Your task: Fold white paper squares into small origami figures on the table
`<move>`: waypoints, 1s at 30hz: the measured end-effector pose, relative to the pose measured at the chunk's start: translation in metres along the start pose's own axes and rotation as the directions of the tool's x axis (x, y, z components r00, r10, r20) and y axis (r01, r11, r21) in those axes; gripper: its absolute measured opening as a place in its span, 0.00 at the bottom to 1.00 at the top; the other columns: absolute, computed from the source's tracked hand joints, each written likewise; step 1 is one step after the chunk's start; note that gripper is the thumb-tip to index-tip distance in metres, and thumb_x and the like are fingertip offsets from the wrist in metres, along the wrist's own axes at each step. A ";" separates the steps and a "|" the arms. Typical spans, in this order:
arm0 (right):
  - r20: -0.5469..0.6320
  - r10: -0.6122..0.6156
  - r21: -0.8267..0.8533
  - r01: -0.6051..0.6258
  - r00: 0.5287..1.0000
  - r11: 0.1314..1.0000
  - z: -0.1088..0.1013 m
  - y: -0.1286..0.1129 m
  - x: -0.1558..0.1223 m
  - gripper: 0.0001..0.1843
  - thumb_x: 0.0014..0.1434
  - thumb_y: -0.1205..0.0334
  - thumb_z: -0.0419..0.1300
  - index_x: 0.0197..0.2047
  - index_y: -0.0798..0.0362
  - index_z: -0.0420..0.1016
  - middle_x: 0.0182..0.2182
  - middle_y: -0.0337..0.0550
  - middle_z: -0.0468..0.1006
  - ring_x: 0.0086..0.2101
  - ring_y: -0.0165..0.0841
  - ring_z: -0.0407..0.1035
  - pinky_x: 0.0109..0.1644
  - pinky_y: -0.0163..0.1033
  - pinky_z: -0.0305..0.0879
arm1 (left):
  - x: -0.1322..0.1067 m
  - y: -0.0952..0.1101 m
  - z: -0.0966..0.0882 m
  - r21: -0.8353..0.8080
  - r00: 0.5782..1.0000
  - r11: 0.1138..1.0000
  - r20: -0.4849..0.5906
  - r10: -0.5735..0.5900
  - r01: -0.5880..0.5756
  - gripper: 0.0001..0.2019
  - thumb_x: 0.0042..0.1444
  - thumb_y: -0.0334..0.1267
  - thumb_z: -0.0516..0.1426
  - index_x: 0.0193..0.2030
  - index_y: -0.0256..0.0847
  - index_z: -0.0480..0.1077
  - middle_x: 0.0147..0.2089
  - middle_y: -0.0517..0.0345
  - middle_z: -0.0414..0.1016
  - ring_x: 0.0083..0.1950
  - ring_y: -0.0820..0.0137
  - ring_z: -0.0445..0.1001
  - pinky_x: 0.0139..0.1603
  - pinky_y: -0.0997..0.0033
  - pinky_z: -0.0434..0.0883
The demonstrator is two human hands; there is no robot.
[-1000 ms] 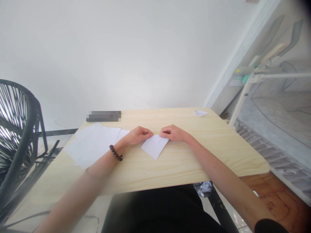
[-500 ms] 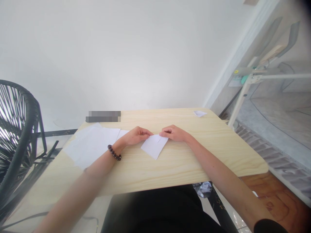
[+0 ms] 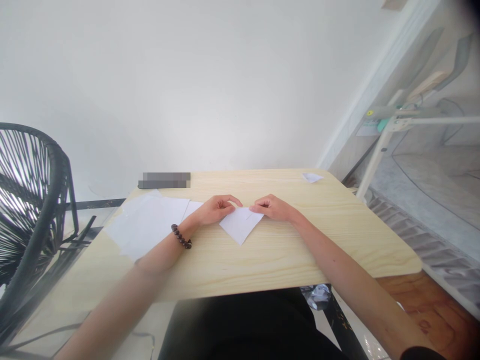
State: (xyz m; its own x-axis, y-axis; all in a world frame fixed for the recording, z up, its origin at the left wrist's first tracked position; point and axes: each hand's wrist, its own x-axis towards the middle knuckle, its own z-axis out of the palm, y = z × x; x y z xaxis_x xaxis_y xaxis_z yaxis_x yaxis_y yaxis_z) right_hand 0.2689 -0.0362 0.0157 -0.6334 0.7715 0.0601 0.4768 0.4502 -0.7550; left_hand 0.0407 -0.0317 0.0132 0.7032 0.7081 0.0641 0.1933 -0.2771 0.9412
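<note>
A small folded white paper (image 3: 240, 226) lies on the light wooden table in front of me, one corner pointing toward me. My left hand (image 3: 219, 209), with a dark bead bracelet (image 3: 181, 237) on its wrist, grips the paper's upper left edge, thumb on it and index finger curved over the far edge. At the upper right corner, my right hand (image 3: 272, 207) pinches the paper between thumb and bent fingers. A short crease or flap edge shows near the right thumb. Several larger white sheets (image 3: 150, 220) lie overlapping to the left, partly beneath my left forearm.
Another small folded paper (image 3: 312, 177) sits at the table's far right corner. A blurred dark long object (image 3: 164, 181) lies at the back left. A black woven chair (image 3: 56, 175) stands left of the table (image 3: 337, 210); a white metal frame (image 3: 375, 155) is at the right.
My left index finger has lifted and straightened a little along the paper's far edge. The whole view has shifted slightly, and the right hand keeps its pinch.
</note>
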 end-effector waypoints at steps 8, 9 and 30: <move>0.004 -0.017 0.025 0.017 1.000 1.000 0.004 -0.001 0.001 0.22 0.54 0.49 0.48 0.18 0.55 0.50 0.17 0.32 0.48 0.20 0.22 0.45 0.23 0.31 0.42 | 0.001 0.001 0.004 0.044 0.997 0.997 -0.043 -0.057 0.059 0.16 0.52 0.45 0.52 0.41 0.35 0.67 0.30 0.55 0.72 0.28 0.74 0.67 0.25 0.78 0.62; 0.003 -0.019 0.031 0.019 1.000 0.999 0.004 -0.001 0.001 0.21 0.54 0.49 0.48 0.18 0.55 0.51 0.17 0.33 0.49 0.20 0.22 0.45 0.23 0.31 0.43 | 0.001 0.001 0.004 0.042 0.997 0.997 -0.048 -0.057 0.059 0.16 0.51 0.45 0.52 0.41 0.34 0.67 0.31 0.54 0.72 0.29 0.74 0.68 0.26 0.77 0.62; -0.264 0.041 -0.100 -0.069 0.964 0.993 0.010 0.006 0.008 0.18 0.50 0.48 0.53 0.24 0.56 0.65 0.21 0.36 0.66 0.23 0.24 0.56 0.27 0.31 0.52 | 0.003 -0.001 0.003 0.249 0.974 0.966 -0.228 -0.012 0.070 0.15 0.50 0.45 0.52 0.39 0.36 0.68 0.32 0.55 0.74 0.29 0.73 0.68 0.25 0.77 0.61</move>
State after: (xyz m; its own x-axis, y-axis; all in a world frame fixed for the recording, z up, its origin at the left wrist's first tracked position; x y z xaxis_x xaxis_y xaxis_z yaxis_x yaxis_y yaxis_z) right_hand 0.2611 -0.0318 0.0054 -0.4297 0.8806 0.1998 0.5781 0.4383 -0.6883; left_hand 0.0449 -0.0315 0.0112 0.5264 0.8408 0.1263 0.4064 -0.3793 0.8312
